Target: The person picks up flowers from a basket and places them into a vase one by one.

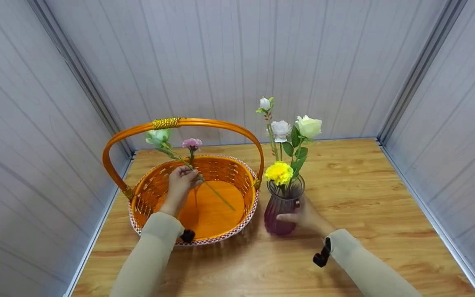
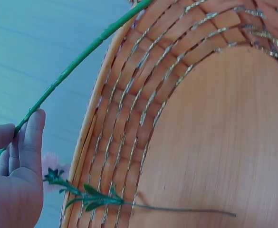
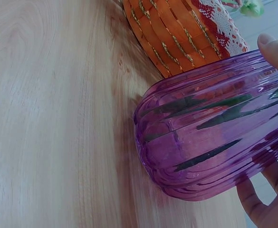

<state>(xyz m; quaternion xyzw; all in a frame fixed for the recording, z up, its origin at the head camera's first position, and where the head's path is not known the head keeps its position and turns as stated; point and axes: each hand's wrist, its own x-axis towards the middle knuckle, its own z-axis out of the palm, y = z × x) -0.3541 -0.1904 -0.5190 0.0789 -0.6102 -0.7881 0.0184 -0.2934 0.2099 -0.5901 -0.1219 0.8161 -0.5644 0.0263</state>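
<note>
My left hand (image 1: 187, 175) pinches the long green stem (image 2: 81, 52) of a pale green rose (image 1: 158, 136), held aslant over an orange woven basket (image 1: 237, 229). The stem's lower end points down at the basket floor. A pink carnation (image 1: 192, 143) lies in the basket with its head against the far wall and its thin stem (image 2: 177, 209) on the floor. My right hand (image 1: 301, 216) grips a purple ribbed glass vase (image 1: 278, 212) standing on the table right of the basket; the thumb (image 3: 277, 54) and fingers (image 3: 257, 202) wrap round its body (image 3: 210, 133). It holds a yellow flower (image 1: 278, 172) and white roses (image 1: 281, 130).
The basket has a tall orange handle (image 1: 204, 122) arching over it and a lace-trimmed rim (image 3: 217, 23). It stands on a wooden table (image 1: 365, 185) enclosed by grey panelled walls on the left, back and right. Bare wood lies right of the vase.
</note>
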